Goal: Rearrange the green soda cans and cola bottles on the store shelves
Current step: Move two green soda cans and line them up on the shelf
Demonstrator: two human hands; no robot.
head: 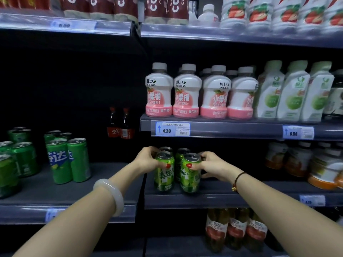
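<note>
Several light green Mirinda cans stand in a tight cluster at the left end of the right-hand shelf (222,198). My left hand (147,158) grips the front left can (164,178), thumb on its face. My right hand (209,165) grips the front right can (190,179) the same way. Behind them the tops of two more cans (182,152) show. On the left shelf (65,197) stand several darker green soda cans (68,160). Two small cola bottles (120,123) stand deep at the back of that shelf.
Pink peach drink bottles (187,91) and green-and-white bottles (293,91) fill the shelf above. Orange-labelled bottles (321,164) stand right of my right hand. Red juice bottles (237,230) sit on the shelf below. A vertical divider (143,182) separates the two shelf bays.
</note>
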